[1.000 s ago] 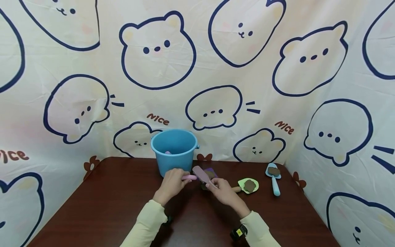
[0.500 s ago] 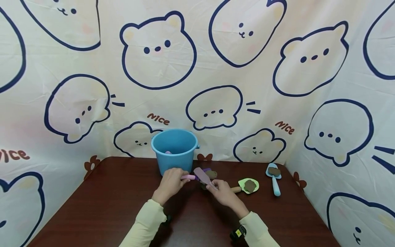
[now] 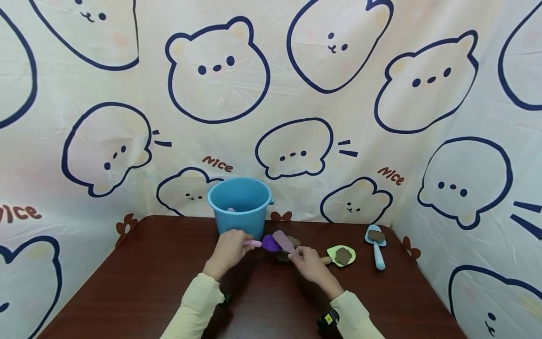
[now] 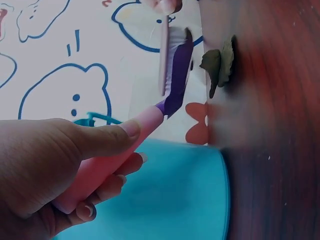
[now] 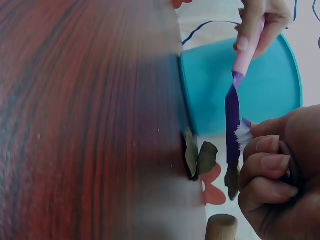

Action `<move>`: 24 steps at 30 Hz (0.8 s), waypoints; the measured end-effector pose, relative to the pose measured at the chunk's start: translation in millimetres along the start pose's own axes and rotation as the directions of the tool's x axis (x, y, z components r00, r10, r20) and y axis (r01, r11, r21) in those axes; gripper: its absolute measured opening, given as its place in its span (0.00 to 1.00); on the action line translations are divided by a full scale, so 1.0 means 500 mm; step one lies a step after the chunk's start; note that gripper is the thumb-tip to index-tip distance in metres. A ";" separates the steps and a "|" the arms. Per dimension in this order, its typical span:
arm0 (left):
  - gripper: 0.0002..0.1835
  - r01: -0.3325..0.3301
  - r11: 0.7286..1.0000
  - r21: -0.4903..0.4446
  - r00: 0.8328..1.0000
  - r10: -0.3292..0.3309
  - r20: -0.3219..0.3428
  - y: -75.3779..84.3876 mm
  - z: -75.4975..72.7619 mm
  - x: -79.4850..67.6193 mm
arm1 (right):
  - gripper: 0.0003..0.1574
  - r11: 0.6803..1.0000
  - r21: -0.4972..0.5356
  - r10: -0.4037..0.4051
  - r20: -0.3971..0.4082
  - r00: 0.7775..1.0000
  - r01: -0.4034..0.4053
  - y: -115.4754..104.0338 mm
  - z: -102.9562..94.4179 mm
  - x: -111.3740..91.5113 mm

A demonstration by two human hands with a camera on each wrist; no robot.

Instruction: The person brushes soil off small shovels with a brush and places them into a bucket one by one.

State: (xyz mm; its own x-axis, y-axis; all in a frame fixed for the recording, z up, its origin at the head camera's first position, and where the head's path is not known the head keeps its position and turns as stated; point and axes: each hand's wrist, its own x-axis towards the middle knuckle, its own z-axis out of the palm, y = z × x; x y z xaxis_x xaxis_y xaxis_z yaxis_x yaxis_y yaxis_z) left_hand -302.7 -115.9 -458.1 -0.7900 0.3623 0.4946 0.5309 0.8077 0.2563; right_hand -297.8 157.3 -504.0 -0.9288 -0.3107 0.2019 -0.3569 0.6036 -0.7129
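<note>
Bristles (image 5: 243, 134) of a mauve brush (image 3: 282, 240) lie against the blade of a purple shovel (image 3: 271, 243), and we see both tools held above the brown table (image 3: 127, 282). The left hand (image 3: 228, 252) is closed around the pink handle of this shovel, with its thumb laid along the top. The right hand (image 3: 311, 266) has its fingers curled firmly on the brush handle. At the far tip of the purple blade we notice a brown piece (image 5: 232, 182), and more brown lumps (image 4: 226, 62) rest on the table near it. Behind the left hand a blue bucket (image 3: 241, 221) stands upright; inside it we see some small pinkish thing (image 3: 230, 209), too little shown to name. Toward our right lie a green shovel (image 3: 333, 250) and, farther, a light blue shovel (image 3: 378, 256), each bearing a brown lump.
</note>
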 end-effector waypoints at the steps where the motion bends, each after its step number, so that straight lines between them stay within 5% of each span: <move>1: 0.05 0.007 1.000 -0.001 1.000 -0.007 0.004 -0.002 -0.001 -0.001 | 0.17 1.000 0.000 0.001 0.000 1.000 -0.001 0.003 0.000 0.000; 24: 0.08 0.110 0.992 -0.056 0.990 -0.104 0.093 -0.026 -0.040 -0.007 | 0.19 0.980 -0.149 0.126 -0.068 0.990 -0.135 0.028 -0.009 0.008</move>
State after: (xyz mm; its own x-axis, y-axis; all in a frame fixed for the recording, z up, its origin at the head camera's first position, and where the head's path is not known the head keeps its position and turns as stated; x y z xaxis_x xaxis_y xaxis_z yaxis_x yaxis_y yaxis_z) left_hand -300.7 -137.2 -446.4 -0.8661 0.3181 0.3855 0.4575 0.8152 0.3551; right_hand -307.2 167.6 -510.1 -0.9711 -0.1812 0.1555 -0.2388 0.7426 -0.6257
